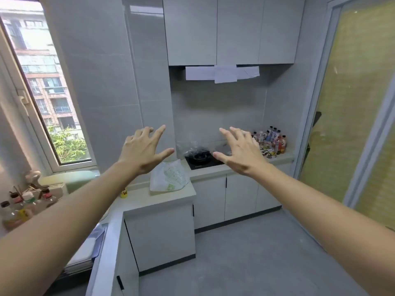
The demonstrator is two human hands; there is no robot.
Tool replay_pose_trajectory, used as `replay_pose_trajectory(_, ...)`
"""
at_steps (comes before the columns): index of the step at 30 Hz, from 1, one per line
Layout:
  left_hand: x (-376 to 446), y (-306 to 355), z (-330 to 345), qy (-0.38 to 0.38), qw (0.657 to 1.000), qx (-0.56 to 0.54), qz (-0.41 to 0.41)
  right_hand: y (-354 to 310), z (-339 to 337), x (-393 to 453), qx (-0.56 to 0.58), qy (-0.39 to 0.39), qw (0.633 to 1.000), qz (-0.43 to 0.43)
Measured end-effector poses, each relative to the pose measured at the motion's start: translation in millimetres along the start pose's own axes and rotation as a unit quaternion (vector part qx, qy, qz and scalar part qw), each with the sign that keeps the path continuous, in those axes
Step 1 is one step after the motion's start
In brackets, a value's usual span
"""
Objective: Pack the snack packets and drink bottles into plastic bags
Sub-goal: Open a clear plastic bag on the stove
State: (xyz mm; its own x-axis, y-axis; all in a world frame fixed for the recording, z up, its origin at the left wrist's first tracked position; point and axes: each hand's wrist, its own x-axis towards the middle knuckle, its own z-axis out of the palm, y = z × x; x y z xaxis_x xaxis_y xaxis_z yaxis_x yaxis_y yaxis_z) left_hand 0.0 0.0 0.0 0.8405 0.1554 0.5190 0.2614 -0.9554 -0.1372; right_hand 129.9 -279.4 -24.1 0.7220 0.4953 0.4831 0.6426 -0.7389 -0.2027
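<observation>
Both my arms are stretched out in front of me, my left hand and my right hand raised side by side with fingers spread wide and nothing in either of them. The drink bottles stand upright in a huddle at the far right corner of the bench, hard against the tiled wall, and the snack packets lie in a loose heap just in front of them, toward the bench's front edge. All of it is well ahead of me and off to the right, so my right hand is the nearer one; from here its fingertips overlap the leftmost bottles only by line of sight (no touch, I judge).

As for containers, a crumpled clear plastic bag sits at the back of the black hob, left of the bottles, and I cannot tell whether anything is inside it. A white plastic bag with green print slumps on the left-hand bench near its corner, seemingly part-filled, its contents hidden. The packing proper has yet to start, I reckon.
</observation>
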Motion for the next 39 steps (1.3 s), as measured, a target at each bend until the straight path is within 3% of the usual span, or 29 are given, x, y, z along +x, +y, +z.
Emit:
replay_pose_trajectory(14,38.6,53.7,103.6,-0.017,0.998,-0.04,0.055,65.3,66.6,9.7,-0.031,0.002,0.999,0.042)
replay_pose_trajectory(23,141.8,113.9,163.0,-0.025,0.997,-0.035,0.072,174.1,110.1,74.6,0.017,-0.006,0.998,0.065)
replay_pose_trajectory(39,279.5,269.4,305.2,-0.053,0.99,-0.112,0.071,391.0,143.4,154.0,0.004,-0.007,0.995,0.104)
